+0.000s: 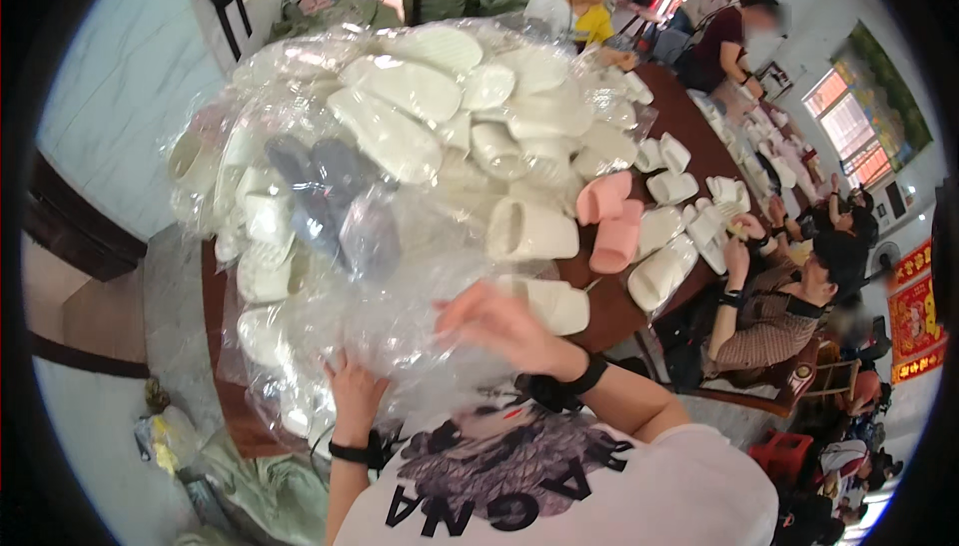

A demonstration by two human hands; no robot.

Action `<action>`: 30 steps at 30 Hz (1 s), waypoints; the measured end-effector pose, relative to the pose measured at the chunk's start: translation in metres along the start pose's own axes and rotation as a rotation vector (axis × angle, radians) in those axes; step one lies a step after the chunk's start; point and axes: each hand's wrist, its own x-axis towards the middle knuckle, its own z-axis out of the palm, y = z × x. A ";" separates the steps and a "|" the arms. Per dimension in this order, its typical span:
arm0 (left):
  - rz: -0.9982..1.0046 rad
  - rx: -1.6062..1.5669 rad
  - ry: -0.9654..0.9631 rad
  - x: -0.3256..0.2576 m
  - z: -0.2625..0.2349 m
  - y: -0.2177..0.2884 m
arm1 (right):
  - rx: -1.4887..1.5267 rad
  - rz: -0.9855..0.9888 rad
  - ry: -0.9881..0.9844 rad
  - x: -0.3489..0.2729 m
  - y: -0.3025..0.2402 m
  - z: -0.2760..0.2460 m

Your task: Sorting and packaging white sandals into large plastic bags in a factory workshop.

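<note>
My left hand (355, 396) lies with its fingers spread against a clear plastic bag (400, 296) at the near side of the table. To its right my right hand (504, 328) is raised over the bag, smeared by motion, so its fingers' closing is unclear. Beyond my hands, grey slippers (370, 234) show through the shiny plastic. Many white slippers (400, 86) are heaped around them, most under clear wrapping. A white slipper (551, 306) sits just beyond my right hand. Pink slippers (616, 236) rest on the brown table (599, 318) farther right.
Loose white slippers (663, 273) line the table's right side, where a co-worker in a patterned top (764, 331) sits. Another person in white and yellow (574, 11) is at the far end. A pale green sack (265, 491) lies on the floor at lower left.
</note>
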 end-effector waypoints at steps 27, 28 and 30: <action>0.215 0.085 0.224 0.029 -0.081 0.005 | -1.074 -0.450 -0.388 -0.014 0.079 0.065; 0.196 0.056 0.210 0.032 -0.080 0.004 | -1.077 -0.448 -0.386 -0.021 0.085 0.053; 0.218 0.090 0.191 0.032 -0.068 -0.013 | -1.162 -0.165 -0.336 -0.039 0.114 0.032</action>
